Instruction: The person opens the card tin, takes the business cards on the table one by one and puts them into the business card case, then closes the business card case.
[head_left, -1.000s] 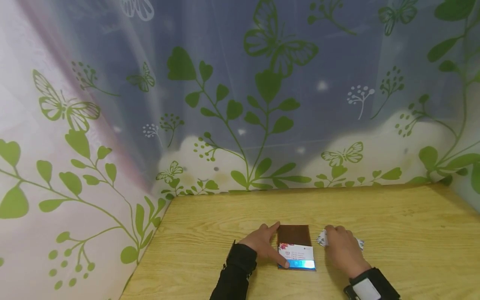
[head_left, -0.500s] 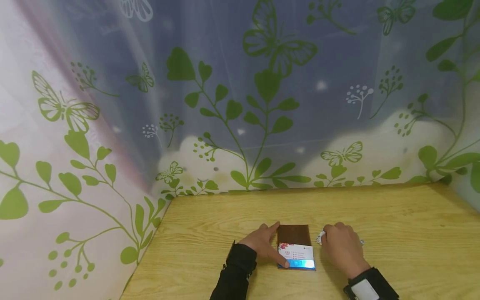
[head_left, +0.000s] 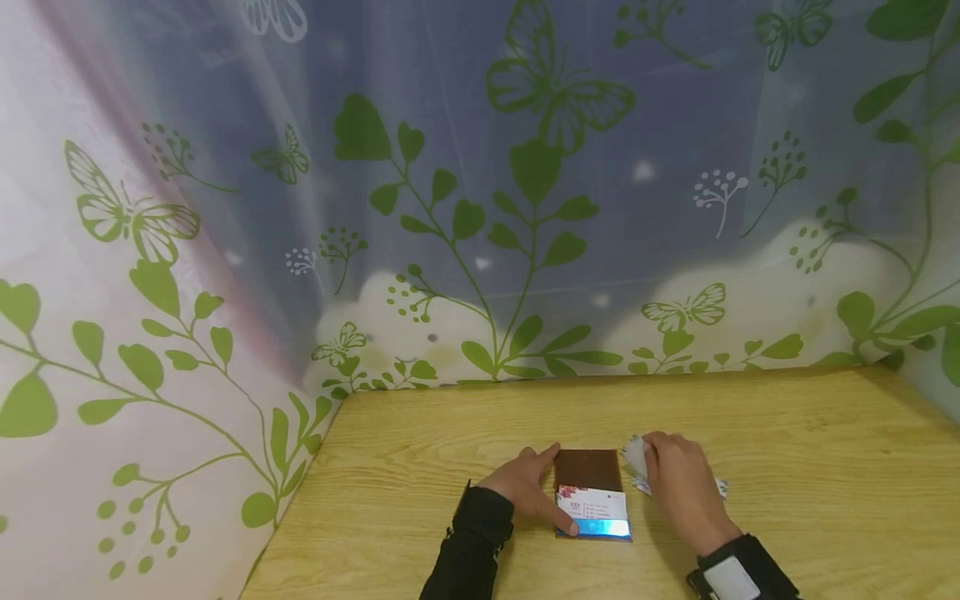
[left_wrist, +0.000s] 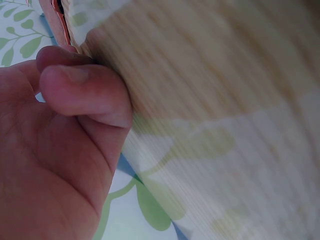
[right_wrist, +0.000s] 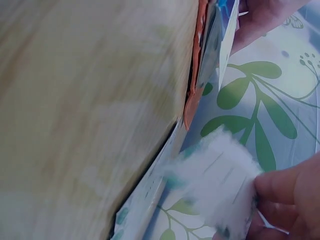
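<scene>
A brown card wallet lies flat on the table with a white business card, red flowers at its corner, above a shiny blue strip. My left hand rests at its left side, fingers by the top corner and thumb pressing the blue strip. To the right of the wallet, my right hand pinches a thin white piece with green leaf print, blurred in the right wrist view and lifted beside the wallet. Under it, a similar leaf-printed flat piece lies on the table, partly hidden by my right hand.
The wood-grain table reaches back to a hanging cloth printed with butterflies and leaves. More of that printed cloth forms the left side wall. Dark bands circle both wrists.
My right hand has turned slightly and raised the white leaf-print piece up and left, close to the wallet's edge. The left hand and the wallet stay in place.
</scene>
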